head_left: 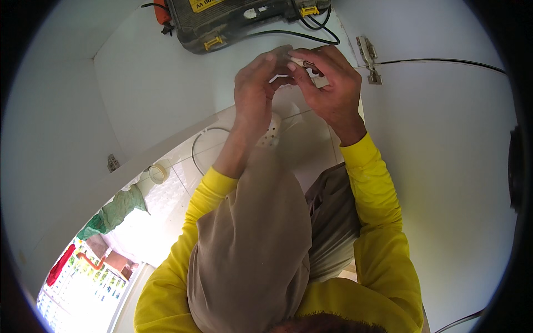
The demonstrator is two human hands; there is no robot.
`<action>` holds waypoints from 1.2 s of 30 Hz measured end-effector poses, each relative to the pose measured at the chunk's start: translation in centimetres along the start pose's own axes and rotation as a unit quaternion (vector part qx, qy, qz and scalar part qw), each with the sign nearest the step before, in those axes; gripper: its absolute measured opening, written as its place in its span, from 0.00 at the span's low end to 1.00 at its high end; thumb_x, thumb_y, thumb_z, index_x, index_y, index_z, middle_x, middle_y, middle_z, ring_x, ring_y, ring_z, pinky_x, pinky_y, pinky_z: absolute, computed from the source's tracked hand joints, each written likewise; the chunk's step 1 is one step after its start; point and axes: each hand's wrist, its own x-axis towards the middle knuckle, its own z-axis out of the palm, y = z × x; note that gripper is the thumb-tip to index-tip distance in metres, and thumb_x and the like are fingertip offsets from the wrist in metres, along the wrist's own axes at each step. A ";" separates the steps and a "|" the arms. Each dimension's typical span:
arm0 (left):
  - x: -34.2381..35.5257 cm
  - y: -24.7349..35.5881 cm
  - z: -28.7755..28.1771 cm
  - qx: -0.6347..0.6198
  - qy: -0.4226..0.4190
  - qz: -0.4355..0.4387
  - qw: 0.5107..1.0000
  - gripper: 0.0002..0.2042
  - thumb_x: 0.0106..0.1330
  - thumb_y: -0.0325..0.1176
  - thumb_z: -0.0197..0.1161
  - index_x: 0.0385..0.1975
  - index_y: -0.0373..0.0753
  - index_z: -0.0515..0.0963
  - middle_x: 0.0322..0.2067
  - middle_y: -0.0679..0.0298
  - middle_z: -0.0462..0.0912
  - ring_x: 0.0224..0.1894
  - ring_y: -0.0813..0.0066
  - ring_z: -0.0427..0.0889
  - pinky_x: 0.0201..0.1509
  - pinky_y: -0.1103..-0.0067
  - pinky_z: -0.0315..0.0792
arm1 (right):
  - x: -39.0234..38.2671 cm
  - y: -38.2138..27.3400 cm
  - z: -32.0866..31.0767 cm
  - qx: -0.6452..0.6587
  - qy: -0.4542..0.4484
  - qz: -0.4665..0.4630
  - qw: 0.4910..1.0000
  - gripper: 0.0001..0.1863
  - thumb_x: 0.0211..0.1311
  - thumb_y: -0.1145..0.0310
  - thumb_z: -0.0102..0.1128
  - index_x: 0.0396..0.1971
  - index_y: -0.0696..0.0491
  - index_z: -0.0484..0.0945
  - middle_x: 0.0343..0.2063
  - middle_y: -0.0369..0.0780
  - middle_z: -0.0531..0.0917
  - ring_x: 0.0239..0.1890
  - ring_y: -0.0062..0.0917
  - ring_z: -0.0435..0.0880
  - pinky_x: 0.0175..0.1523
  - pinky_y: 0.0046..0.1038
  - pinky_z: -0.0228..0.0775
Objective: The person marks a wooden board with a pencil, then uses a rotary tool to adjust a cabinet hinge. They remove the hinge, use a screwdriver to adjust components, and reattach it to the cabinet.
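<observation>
My two hands meet in front of the cabinet opening, fingertips close together. Between the thumb and fingers of my right hand [336, 89] is a small pale piece [298, 62] with a shiny metal-looking part; its exact kind is too small to make out. My left hand [255, 83] has its fingers curled in toward the same piece, its fingertips at the piece's left end and partly blurred. Just beyond both hands lies a dusty black tool case [239, 25] with yellow latches, resting on the white cabinet's inner surface [161, 83].
A black cable [277, 33] loops beside the case. Metal hinges [367, 53] join the white door [438, 144] on the right. Below, the tiled floor holds a white perforated shoe [270, 133], a thin grey hose [194, 147], a cream-coloured ring [158, 173] and green cloth [119, 211].
</observation>
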 end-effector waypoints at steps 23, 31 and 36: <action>-0.5 0.6 0.6 0.127 -0.032 0.133 0.983 0.18 0.84 0.27 0.58 0.67 0.25 0.80 0.48 0.54 0.91 0.46 0.66 0.92 0.57 0.71 0.86 | -0.1 -0.1 -0.1 0.114 0.038 0.071 0.990 0.13 0.67 0.75 0.79 0.50 0.54 0.91 0.41 0.37 0.94 0.39 0.18 0.92 0.43 0.24 0.86; -0.8 1.0 0.9 0.141 -0.030 0.124 0.982 0.19 0.81 0.22 0.56 0.68 0.26 0.80 0.50 0.53 0.90 0.47 0.65 0.92 0.59 0.70 0.85 | -0.2 -0.4 -0.2 0.135 0.040 0.095 0.985 0.14 0.66 0.79 0.79 0.50 0.56 0.91 0.40 0.37 0.94 0.38 0.17 0.91 0.43 0.22 0.84; -1.0 1.3 1.1 0.141 -0.028 0.136 0.980 0.19 0.80 0.22 0.57 0.67 0.25 0.80 0.50 0.53 0.90 0.48 0.65 0.91 0.59 0.70 0.85 | -0.1 -0.3 -0.3 0.088 0.046 -0.005 0.995 0.16 0.63 0.80 0.80 0.50 0.55 0.92 0.42 0.37 0.93 0.37 0.17 0.88 0.43 0.22 0.83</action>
